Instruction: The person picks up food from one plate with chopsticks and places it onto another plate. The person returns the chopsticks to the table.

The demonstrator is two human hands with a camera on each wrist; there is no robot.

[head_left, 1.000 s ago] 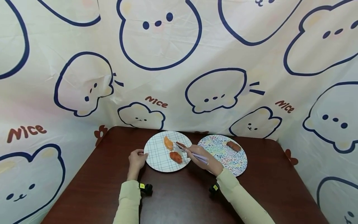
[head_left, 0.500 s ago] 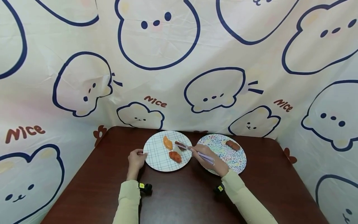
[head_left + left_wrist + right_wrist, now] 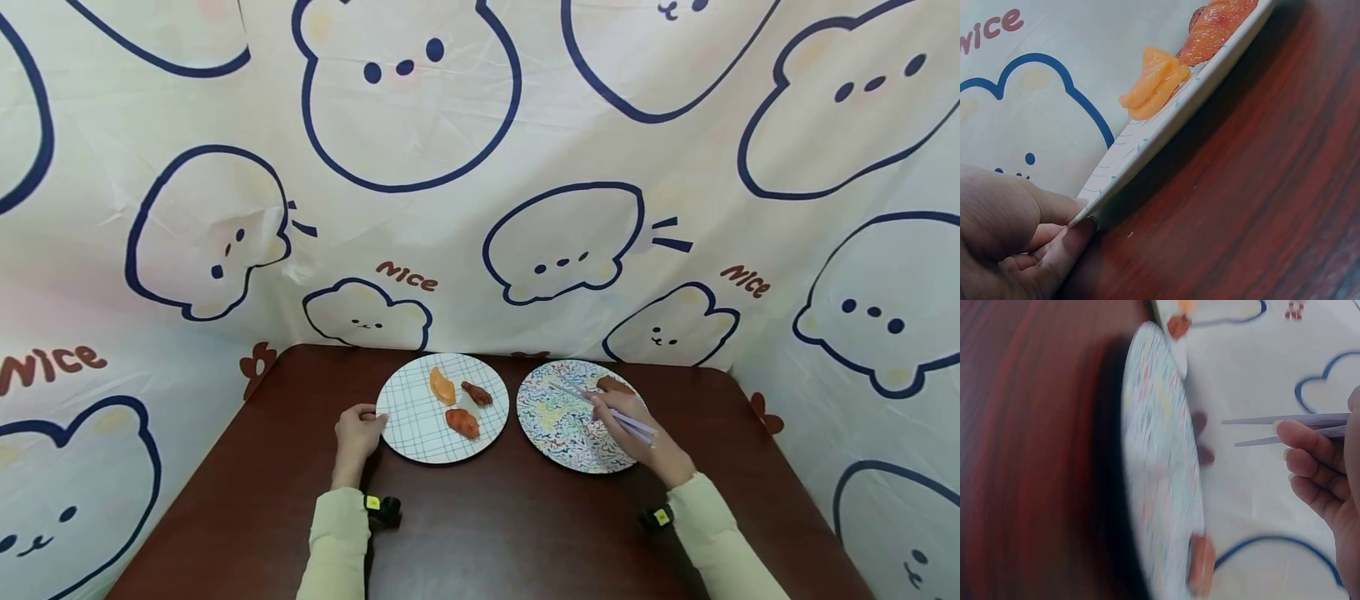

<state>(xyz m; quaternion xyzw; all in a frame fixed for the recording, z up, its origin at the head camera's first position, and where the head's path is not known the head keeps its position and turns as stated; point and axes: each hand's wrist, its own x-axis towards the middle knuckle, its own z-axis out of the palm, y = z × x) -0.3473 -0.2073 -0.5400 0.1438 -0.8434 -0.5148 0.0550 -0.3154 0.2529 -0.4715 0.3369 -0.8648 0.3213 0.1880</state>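
My left hand [image 3: 357,433] pinches the left rim of a white plate with a blue grid [image 3: 408,429]; in the left wrist view the thumb lies on top and fingers are beneath. On this plate lie an orange-yellow food piece [image 3: 442,386], a dark brown piece like a chicken wing [image 3: 476,393], a reddish-orange piece [image 3: 462,422] and a small whitish piece [image 3: 468,404]. My right hand [image 3: 630,427] holds a pair of pale purple chopsticks [image 3: 1272,419] above a multicoloured patterned plate [image 3: 558,437]. Their tips are apart, with nothing between them. A brown sausage-like piece [image 3: 615,384] lies there, partly hidden by the hand.
Both plates are on a dark brown wooden table [image 3: 480,533], side by side with a narrow gap. Cream cloth walls [image 3: 450,225] with bear drawings enclose the table at the back and sides.
My right hand has carried the chopsticks rightward from the dark brown piece on the grid plate to above the patterned plate. The brown piece stays behind. My left hand keeps its pinch.
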